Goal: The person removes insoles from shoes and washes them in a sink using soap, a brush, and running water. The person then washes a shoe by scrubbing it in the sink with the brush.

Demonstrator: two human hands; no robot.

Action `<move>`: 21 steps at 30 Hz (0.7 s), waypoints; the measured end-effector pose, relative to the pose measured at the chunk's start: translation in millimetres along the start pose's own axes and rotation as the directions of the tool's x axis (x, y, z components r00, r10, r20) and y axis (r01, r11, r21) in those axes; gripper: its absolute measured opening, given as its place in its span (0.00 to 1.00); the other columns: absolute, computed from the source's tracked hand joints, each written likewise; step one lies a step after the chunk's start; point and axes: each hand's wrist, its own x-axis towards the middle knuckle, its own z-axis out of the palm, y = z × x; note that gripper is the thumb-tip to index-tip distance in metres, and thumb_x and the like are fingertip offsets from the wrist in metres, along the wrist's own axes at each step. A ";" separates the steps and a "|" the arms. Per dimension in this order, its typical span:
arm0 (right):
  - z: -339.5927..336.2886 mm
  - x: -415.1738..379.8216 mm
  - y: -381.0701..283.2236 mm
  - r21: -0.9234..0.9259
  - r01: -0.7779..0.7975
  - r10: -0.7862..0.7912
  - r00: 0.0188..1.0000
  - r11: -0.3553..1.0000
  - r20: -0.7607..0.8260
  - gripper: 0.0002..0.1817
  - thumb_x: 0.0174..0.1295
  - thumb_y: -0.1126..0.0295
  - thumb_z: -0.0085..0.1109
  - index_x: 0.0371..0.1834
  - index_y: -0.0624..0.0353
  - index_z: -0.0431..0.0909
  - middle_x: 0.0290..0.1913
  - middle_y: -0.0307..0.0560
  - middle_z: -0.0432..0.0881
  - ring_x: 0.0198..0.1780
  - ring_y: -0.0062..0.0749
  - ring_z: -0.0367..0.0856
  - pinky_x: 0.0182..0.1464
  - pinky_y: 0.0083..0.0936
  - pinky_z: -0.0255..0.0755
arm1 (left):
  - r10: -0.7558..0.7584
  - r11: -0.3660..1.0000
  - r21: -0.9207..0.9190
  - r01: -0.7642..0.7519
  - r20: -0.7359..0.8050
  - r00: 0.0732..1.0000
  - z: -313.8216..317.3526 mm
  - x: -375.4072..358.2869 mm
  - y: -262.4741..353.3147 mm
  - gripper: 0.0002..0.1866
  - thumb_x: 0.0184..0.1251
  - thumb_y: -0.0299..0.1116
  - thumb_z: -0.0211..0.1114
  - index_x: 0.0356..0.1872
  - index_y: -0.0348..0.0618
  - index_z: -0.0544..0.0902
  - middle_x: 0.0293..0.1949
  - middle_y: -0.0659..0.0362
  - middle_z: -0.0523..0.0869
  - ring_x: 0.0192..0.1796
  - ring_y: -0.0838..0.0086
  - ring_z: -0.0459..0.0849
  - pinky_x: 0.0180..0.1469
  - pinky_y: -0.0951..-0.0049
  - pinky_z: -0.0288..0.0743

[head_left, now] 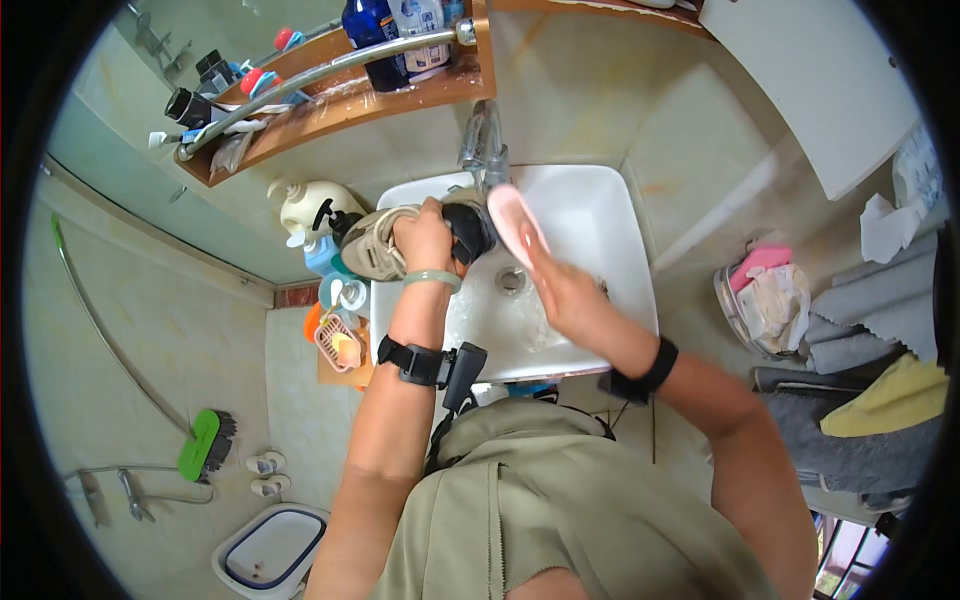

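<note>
Over the left side of the white sink (628,215), my left hand (424,240) is closed on a beige and black shoe (374,245). The shoe lies sideways, its dark opening near the faucet (484,145). My right hand (570,290) grips a pink brush (515,225) by one end, with its broad pink end raised beside the shoe's opening. The brush's bristles are not visible. Below the brush, the metal drain (511,281) shows in the basin, with some suds around it.
Pump bottles (315,208) and a pink soap basket (340,343) stand left of the sink. A wooden shelf (340,110) with a metal rail hangs above. At the right are a wall basket (765,300) and hanging towels (870,310). A green brush (203,446) is at lower left.
</note>
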 end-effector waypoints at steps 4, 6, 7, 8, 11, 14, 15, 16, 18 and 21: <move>5.5 -36.8 12.7 -0.006 -0.034 0.034 0.993 0.999 0.110 0.35 0.67 0.74 0.46 0.75 0.53 0.43 0.24 0.69 0.74 0.27 0.64 0.75 0.30 0.48 0.68 | -0.001 0.989 0.145 0.009 -0.052 0.999 -3.3 -4.9 3.9 0.14 0.63 0.30 0.57 0.19 0.34 0.70 0.17 0.59 0.73 0.14 0.73 0.72 0.16 0.71 0.66; -0.3 -39.7 10.3 0.009 -0.049 0.047 0.988 0.999 0.146 0.35 0.66 0.74 0.46 0.75 0.53 0.43 0.24 0.69 0.75 0.27 0.64 0.75 0.30 0.48 0.67 | -0.039 0.999 0.025 0.042 -0.101 0.994 -1.8 -1.6 3.8 0.13 0.62 0.29 0.55 0.20 0.33 0.70 0.17 0.59 0.72 0.14 0.73 0.72 0.16 0.70 0.68; -4.9 -31.2 9.6 -0.004 -0.056 0.056 0.993 0.998 0.101 0.34 0.66 0.74 0.47 0.74 0.53 0.44 0.25 0.69 0.75 0.27 0.63 0.75 0.30 0.48 0.68 | -0.039 0.999 0.024 0.041 -0.097 0.994 1.2 -0.5 3.5 0.13 0.62 0.29 0.55 0.20 0.33 0.70 0.17 0.59 0.72 0.14 0.73 0.72 0.16 0.70 0.68; -8.0 -22.2 7.6 -0.015 -0.066 0.067 0.996 0.998 0.058 0.34 0.66 0.74 0.47 0.74 0.53 0.45 0.26 0.68 0.75 0.28 0.63 0.75 0.31 0.48 0.68 | -0.030 1.000 0.002 0.030 -0.090 0.996 2.4 0.0 2.8 0.13 0.62 0.29 0.56 0.20 0.33 0.70 0.17 0.59 0.72 0.14 0.73 0.72 0.16 0.70 0.68; -8.8 9.5 -2.4 -0.013 0.018 -0.019 0.998 1.000 -0.052 0.34 0.66 0.74 0.47 0.74 0.54 0.47 0.28 0.67 0.76 0.29 0.62 0.75 0.32 0.47 0.69 | -0.014 0.999 -0.029 0.012 -0.074 0.997 2.3 -1.8 2.3 0.13 0.61 0.29 0.56 0.20 0.33 0.70 0.17 0.58 0.73 0.14 0.72 0.72 0.15 0.69 0.68; 10.4 -19.5 6.0 -0.043 0.067 -0.069 0.997 0.997 -0.046 0.34 0.65 0.74 0.48 0.74 0.53 0.47 0.29 0.67 0.76 0.29 0.62 0.75 0.33 0.47 0.70 | -0.068 0.997 0.027 0.068 -0.024 0.997 -0.3 -4.6 6.1 0.12 0.61 0.28 0.56 0.20 0.34 0.70 0.17 0.58 0.73 0.14 0.72 0.72 0.15 0.69 0.67; 10.6 -31.5 8.3 -0.021 0.083 -0.083 0.996 0.996 -0.013 0.34 0.65 0.74 0.48 0.74 0.53 0.47 0.29 0.67 0.76 0.30 0.62 0.75 0.33 0.48 0.70 | -0.043 0.986 0.163 0.042 -0.001 0.999 -7.6 -8.7 3.3 0.11 0.62 0.28 0.56 0.21 0.34 0.70 0.17 0.57 0.73 0.14 0.72 0.73 0.15 0.69 0.67; 4.9 -40.2 12.2 -0.029 0.001 0.002 0.996 1.000 0.090 0.34 0.66 0.74 0.47 0.74 0.53 0.47 0.28 0.67 0.76 0.30 0.62 0.75 0.34 0.48 0.69 | -0.002 0.996 0.085 0.005 -0.034 0.999 -6.4 -7.6 -2.2 0.12 0.62 0.29 0.56 0.21 0.34 0.70 0.18 0.56 0.74 0.15 0.71 0.75 0.15 0.69 0.68; -2.3 -47.4 14.1 -0.025 -0.034 0.037 0.991 0.999 0.129 0.34 0.66 0.74 0.47 0.74 0.53 0.47 0.28 0.67 0.76 0.29 0.62 0.75 0.34 0.48 0.68 | -0.053 0.998 0.038 0.057 -0.093 0.994 -2.2 -11.1 7.6 0.12 0.62 0.29 0.56 0.21 0.34 0.70 0.19 0.56 0.74 0.15 0.71 0.75 0.15 0.69 0.68; -12.0 -27.2 4.0 -0.013 -0.042 0.043 0.996 0.999 0.075 0.33 0.66 0.74 0.47 0.74 0.53 0.47 0.28 0.67 0.75 0.29 0.62 0.75 0.34 0.48 0.68 | -0.110 0.993 -0.064 0.104 -0.111 0.988 -0.7 -8.2 7.9 0.12 0.62 0.29 0.57 0.24 0.31 0.70 0.22 0.56 0.76 0.17 0.71 0.74 0.16 0.68 0.68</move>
